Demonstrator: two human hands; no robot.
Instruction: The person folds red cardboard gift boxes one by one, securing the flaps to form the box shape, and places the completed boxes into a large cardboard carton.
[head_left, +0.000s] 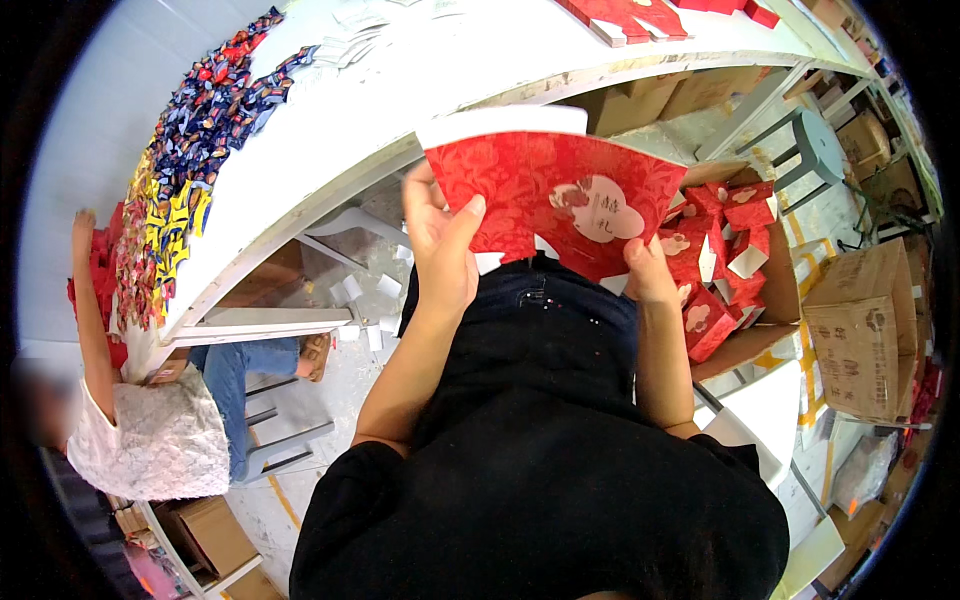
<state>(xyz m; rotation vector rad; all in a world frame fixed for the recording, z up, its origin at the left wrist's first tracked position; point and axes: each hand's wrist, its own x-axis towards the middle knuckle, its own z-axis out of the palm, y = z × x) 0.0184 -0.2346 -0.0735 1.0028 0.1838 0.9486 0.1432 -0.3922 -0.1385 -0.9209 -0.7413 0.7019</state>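
Observation:
My left hand (444, 247) grips the left side of a red patterned cardboard box blank (517, 180), with its thumb lying on the printed face. On the right, my right hand (651, 271) pinches the lower right edge of the same blank. The blank is bowed between both hands, above my lap and near the table edge. White flaps show along its top and bottom edges, and a pale flower-shaped patch on its front bears writing. Most of my fingers are hidden behind the card.
Folded red boxes (705, 255) fill an open carton (780, 277) at my right. Wrapped sweets (202, 120) lie on the white table (360, 112) at left. More flat red blanks (630, 19) lie at its far side. A person (150, 427) sits left; a stool (814, 146) stands right.

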